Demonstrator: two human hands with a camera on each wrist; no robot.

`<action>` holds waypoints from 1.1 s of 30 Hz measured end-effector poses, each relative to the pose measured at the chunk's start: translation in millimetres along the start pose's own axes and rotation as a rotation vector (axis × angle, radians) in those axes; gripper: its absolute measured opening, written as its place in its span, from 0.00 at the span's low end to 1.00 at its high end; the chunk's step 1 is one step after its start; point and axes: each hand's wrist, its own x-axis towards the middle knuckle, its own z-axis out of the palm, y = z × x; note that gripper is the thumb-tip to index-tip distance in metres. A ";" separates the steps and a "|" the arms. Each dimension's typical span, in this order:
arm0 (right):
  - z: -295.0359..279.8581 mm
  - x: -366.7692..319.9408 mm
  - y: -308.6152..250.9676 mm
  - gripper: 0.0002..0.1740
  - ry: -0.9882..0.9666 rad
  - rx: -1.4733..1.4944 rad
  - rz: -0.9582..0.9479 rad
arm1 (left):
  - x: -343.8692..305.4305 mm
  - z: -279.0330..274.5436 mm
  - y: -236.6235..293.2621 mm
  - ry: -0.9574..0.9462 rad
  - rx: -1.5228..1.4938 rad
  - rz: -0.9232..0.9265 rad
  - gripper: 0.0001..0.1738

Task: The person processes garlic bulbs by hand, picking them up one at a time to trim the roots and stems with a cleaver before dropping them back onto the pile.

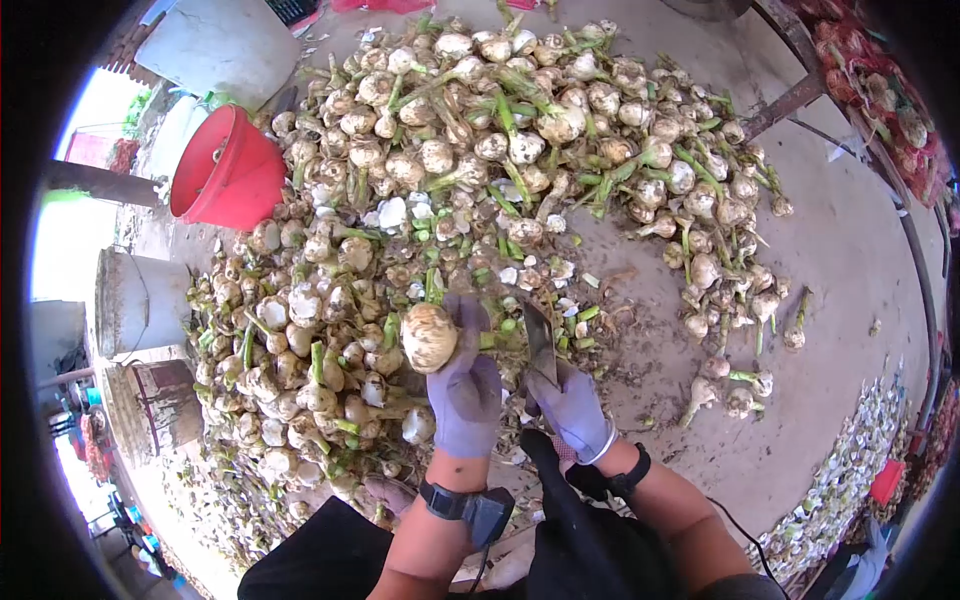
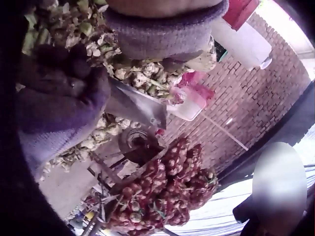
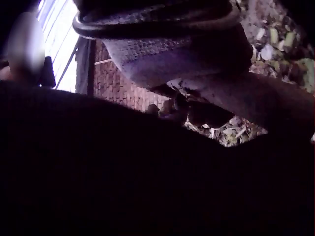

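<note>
My left hand [image 1: 466, 392], in a purple work glove, grips a large garlic bulb [image 1: 428, 338] with its root side showing. In the right hand [image 1: 577, 412], gloved too, is a knife [image 1: 541, 342] with a broad metal blade pointing away from me. The blade stands to the right of the bulb, apart from it. In the left wrist view the knife blade [image 2: 138, 105] juts out from the right hand's curled fingers. Darkness covers most of the right wrist view, though part of the glove [image 3: 177, 61] shows.
Stemmed garlic [image 1: 530, 120] forms a big heap ahead. Trimmed bulbs [image 1: 300, 370] pile up at the left, with cut stems and peel between. A red bucket [image 1: 235, 170] tilts at the far left, near a white bucket [image 1: 145, 300]. Red net sacks [image 2: 157, 191] of garlic stand farther off.
</note>
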 end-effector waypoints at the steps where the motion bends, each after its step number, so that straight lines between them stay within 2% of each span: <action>1: 1.9 3.7 -1.2 0.16 0.011 -0.068 -0.107 | 1.6 5.8 1.6 0.006 -0.033 0.037 0.27; 2: 3.7 7.2 -1.9 0.15 0.024 -0.135 -0.214 | 2.3 7.3 2.6 0.007 -0.031 0.039 0.27; 5: 7.1 24.8 6.8 0.17 0.024 -0.262 -0.192 | 0.0 15.5 8.9 -0.011 -0.114 0.039 0.27; 6: 3.4 34.5 22.0 0.17 0.024 -0.265 -0.191 | -3.7 19.3 16.5 -0.094 -0.211 0.043 0.26; 7: -3.2 50.7 46.7 0.18 -0.020 -0.362 -0.060 | -4.1 21.3 24.0 -0.181 -0.308 0.050 0.26; 8: -9.7 68.6 70.8 0.20 -0.062 -0.455 0.067 | 0.2 11.9 31.7 -0.030 -0.239 0.135 0.24; 9: -18.7 84.1 95.3 0.23 0.047 -0.600 -0.003 | 3.4 6.2 52.3 -0.267 -0.256 0.183 0.21; 10: -18.7 88.2 83.4 0.23 0.040 -0.604 -0.007 | 9.1 -10.8 71.0 -0.298 -0.146 0.269 0.23; 11: -18.5 92.0 57.7 0.22 0.184 -0.696 -0.088 | 7.6 -22.1 84.0 -0.147 0.043 0.496 0.24; 12: -18.6 97.6 33.1 0.21 0.337 -0.780 -0.167 | 12.3 -49.8 102.6 -0.113 0.202 0.621 0.25; 13: -18.6 106.9 11.9 0.22 0.382 -0.841 -0.353 | 16.9 -80.2 130.4 -0.311 -0.384 0.408 0.25; 14: -19.4 120.3 -6.6 0.24 0.420 -0.902 -0.543 | 23.7 -100.1 146.3 0.055 -0.541 0.494 0.26; 16: -22.3 159.5 -27.7 0.27 0.462 -1.196 -0.908 | 21.4 -95.1 142.6 -0.053 -0.512 0.432 0.31; 17: -26.6 185.9 -26.0 0.27 0.456 -1.189 -0.915 | 18.6 -85.6 132.1 -0.054 -0.507 0.442 0.31; 19: -37.0 231.0 -9.1 0.35 0.280 -1.397 -0.837 | 8.0 -58.3 93.3 -0.086 -0.043 0.302 0.37; 20: -32.5 219.5 -22.1 0.35 0.275 -1.400 -0.841 | 1.7 -46.9 79.0 -0.102 0.116 0.209 0.38; 21: -24.7 195.6 -46.7 0.37 0.158 -1.268 -0.599 | -2.8 -36.9 67.1 -0.118 0.271 0.115 0.39; 22: -19.3 178.1 -56.2 0.39 0.045 -1.127 -0.358 | -1.8 -38.3 51.8 -0.173 0.558 0.176 0.40; 23: -17.7 163.6 -42.2 0.39 0.046 -0.984 -0.378 | 0.1 -41.2 38.4 -0.224 0.843 0.234 0.42; 24: -11.6 122.9 -64.0 0.39 -0.084 -0.808 -0.212 | -0.4 -37.7 31.5 -0.214 0.836 0.236 0.42; 25: -4.2 79.4 -83.6 0.39 -0.208 -0.628 -0.041 | -1.9 -35.3 25.1 -0.297 0.909 0.169 0.44; 26: -1.4 64.9 -52.6 0.36 -0.101 -0.493 -0.229 | -4.5 -34.8 20.2 -0.381 0.980 0.096 0.46; 27: -0.9 45.4 -45.4 0.31 -0.121 -0.347 -0.151 | -8.9 -33.1 18.3 -0.373 0.974 0.089 0.46; 28: -5.1 33.8 -45.3 0.31 -0.120 -0.349 -0.141 | -14.8 -28.7 19.7 -0.363 0.826 -0.017 0.45; 29: -14.4 23.0 -46.6 0.29 -0.117 -0.468 -0.299 | -20.8 -24.4 21.5 -0.353 0.675 -0.121 0.44; 30: -24.4 14.2 -45.8 0.27 -0.115 -0.587 -0.461 | -25.2 -20.6 25.4 -0.353 0.671 -0.129 0.44; 31: -33.5 10.3 -37.1 0.22 -0.061 -0.845 -0.737 | -27.0 -17.2 31.7 -0.400 0.496 -0.248 0.44; 32: -35.1 6.5 -40.4 0.22 -0.052 -0.849 -0.736 | -26.5 -16.3 36.2 -0.446 0.320 -0.364 0.44; 33: -35.5 0.8 -45.4 0.22 -0.086 -1.015 -0.728 | -21.6 -34.1 23.6 -0.208 -0.164 -0.615 0.40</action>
